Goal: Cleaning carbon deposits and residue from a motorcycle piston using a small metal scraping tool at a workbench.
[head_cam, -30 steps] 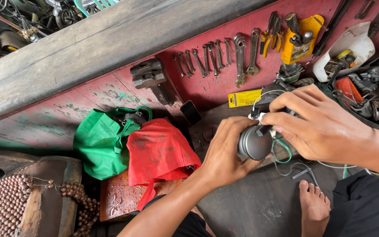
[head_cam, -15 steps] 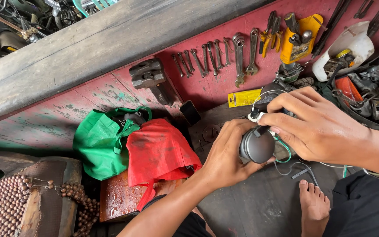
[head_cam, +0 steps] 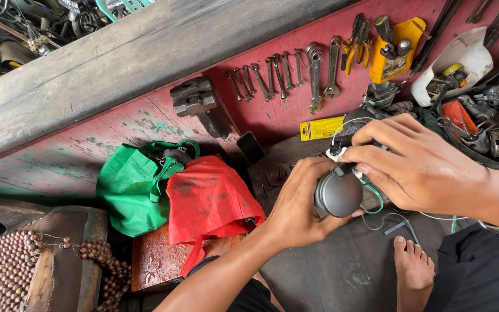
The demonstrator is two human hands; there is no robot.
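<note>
above the dark workshop floor (head_cam: 342, 277), both hands, left hand (head_cam: 298, 202) and right hand (head_cam: 420, 167), grasp a round grey part (head_cam: 337, 195).

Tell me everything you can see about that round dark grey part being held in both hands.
The round dark grey metal part looks like a smooth, domed cap, dull and slightly shiny. The left hand cups it from below and the side; the right hand presses on its top, where white and green wires attach. It is held above the dark floor.
</note>
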